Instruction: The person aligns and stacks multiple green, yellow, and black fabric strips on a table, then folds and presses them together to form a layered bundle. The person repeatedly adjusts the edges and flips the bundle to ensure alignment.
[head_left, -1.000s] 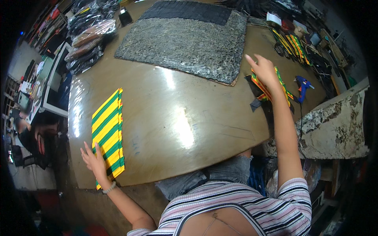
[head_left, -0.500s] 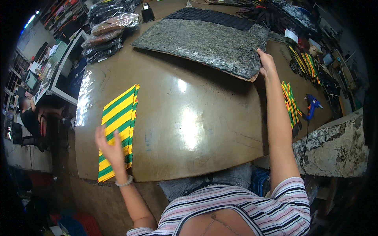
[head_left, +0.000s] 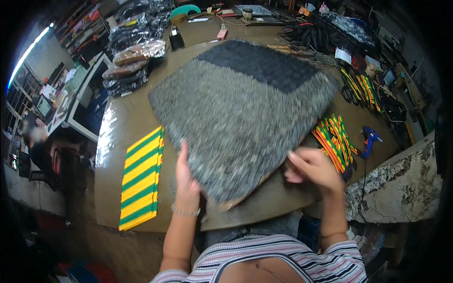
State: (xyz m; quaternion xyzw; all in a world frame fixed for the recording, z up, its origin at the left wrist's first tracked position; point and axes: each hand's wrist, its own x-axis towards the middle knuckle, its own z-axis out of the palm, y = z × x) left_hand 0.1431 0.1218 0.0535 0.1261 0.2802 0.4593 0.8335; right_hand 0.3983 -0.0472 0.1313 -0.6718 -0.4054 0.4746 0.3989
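Observation:
A large grey speckled board [head_left: 222,118], blurred by motion, is tilted above the table with one corner toward me. A block of black strips [head_left: 259,63] lies on its far part. My left hand [head_left: 187,181] grips the board's near left edge, thumb on top and the other fingers hidden beneath. At the near right edge, my right hand [head_left: 314,167] has its curled fingers against the rim, somewhat smeared. Left of the board lies a flat stack of yellow and green striped strips [head_left: 141,181].
Right of the board lie a pile of red, yellow and green strips [head_left: 336,141] and a blue glue gun [head_left: 371,140]. Plastic-wrapped bundles [head_left: 134,63] stand at the back left of the brown table [head_left: 107,188]. A person [head_left: 40,146] sits far left.
The board has come nearer and turned, its corner now toward me. My left hand went from the striped strips to the board's edge. My right hand moved down and nearer along the board.

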